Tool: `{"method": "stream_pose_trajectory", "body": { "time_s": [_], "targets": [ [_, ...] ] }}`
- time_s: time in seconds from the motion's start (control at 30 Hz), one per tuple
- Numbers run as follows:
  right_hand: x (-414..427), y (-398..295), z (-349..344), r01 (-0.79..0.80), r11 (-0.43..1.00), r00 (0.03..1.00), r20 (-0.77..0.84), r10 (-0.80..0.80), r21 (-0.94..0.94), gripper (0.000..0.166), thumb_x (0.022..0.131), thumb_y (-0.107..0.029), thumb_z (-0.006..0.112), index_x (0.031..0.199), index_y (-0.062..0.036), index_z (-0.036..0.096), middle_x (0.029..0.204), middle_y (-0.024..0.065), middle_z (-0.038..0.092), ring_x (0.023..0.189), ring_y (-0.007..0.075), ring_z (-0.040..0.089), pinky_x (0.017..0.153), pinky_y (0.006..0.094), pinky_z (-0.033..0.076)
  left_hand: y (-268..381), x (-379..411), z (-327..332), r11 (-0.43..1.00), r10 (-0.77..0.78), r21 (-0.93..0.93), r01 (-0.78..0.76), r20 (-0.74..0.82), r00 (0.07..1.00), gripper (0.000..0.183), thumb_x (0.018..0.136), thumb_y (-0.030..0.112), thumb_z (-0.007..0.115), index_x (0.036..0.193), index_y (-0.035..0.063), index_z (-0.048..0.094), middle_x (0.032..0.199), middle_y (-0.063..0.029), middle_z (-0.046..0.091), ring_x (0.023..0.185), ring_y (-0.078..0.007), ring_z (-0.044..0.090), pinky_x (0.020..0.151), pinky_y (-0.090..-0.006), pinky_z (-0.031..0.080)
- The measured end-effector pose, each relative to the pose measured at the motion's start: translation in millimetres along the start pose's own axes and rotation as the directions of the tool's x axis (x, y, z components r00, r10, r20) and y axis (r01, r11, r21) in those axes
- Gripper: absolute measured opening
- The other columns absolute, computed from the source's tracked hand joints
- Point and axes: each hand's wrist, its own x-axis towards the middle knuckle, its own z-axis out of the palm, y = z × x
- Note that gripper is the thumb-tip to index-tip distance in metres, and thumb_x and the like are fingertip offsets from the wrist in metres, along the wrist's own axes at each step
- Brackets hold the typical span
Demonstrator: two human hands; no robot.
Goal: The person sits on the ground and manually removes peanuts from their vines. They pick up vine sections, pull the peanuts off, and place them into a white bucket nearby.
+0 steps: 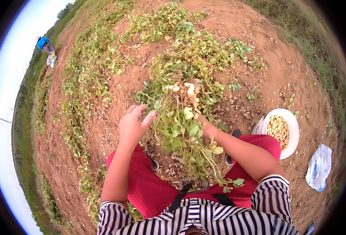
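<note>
A peanut plant (pixel 180 132) is raised between my knees, its leafy stems draped toward my lap. Pale peanut pods (pixel 190 88) cluster at its root end, which points away from me. My right hand (pixel 207 128) grips the plant from the right; leaves hide most of its fingers. To the left of the foliage, my left hand (pixel 134 122) holds nothing, thumb and fingers apart, the thumb tip close to the leaves.
A white bucket (pixel 293 130) holding several picked peanuts (pixel 278 131) stands beside my right knee. Behind it lies a white plastic bag (pixel 319 167). Uprooted peanut plants (pixel 187 55) lie in rows on reddish soil. At far left a person (pixel 45 44) bends over a sack (pixel 51 60).
</note>
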Motion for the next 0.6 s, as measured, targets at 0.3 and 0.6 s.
{"method": "stream_pose_trajectory", "body": {
  "time_s": [0.3, 0.6],
  "targets": [
    [12.9, 16.1, 30.8, 0.129, 0.943, 0.991, 0.077, -0.110, -0.306, 0.038, 0.082, 0.006, 0.046, 0.119, 0.0028, 0.047, 0.110, 0.0172, 0.059, 0.101, 0.0254, 0.056, 0.091, 0.0347, 0.043, -15.6, 0.6, 45.0, 0.680, -0.144, -0.629, 0.377, 0.390, 0.910, 0.070, 0.079, 0.041, 0.066, 0.125, -0.0070, 0.044, 0.119, -0.0204, 0.054, 0.111, -0.0270, 0.052, 0.096, -0.0360, 0.038],
    [21.5, 9.6, 38.9, 0.108, 0.615, 0.993, 0.119, -0.023, -0.781, 0.015, 0.077, -0.006, 0.051, 0.085, 0.0052, 0.057, 0.080, 0.0245, 0.058, 0.076, 0.0395, 0.058, 0.071, 0.0446, 0.047, -18.2, 20.0, 40.3, 0.440, 0.089, -0.788, 0.431, 0.516, 0.852, 0.057, 0.071, 0.014, 0.076, 0.120, -0.0013, 0.050, 0.111, -0.0072, 0.060, 0.100, -0.0148, 0.056, 0.091, -0.0313, 0.043]
  ]
}}
